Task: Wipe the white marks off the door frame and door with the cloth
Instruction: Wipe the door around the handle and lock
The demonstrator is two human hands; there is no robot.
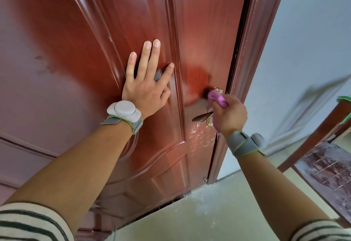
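A red-brown panelled door (85, 60) fills the left and middle of the head view, with its darker door frame (254, 37) along the right edge. My left hand (147, 81) lies flat on the door, fingers straight and spread. My right hand (230, 113) grips a pink cloth (217, 98) and holds it against the door at the brass lock plate, just above the lever handle (202, 117). White marks (201, 138) streak the door below the handle, and small white specks dot the frame. A darker patch sits on the door left of the cloth.
A pale blue-grey wall (307, 60) stands right of the frame. A wooden piece of furniture (326, 166) with a dusty patterned panel stands at the right edge. The floor (209, 212) below the door is pale and dusty.
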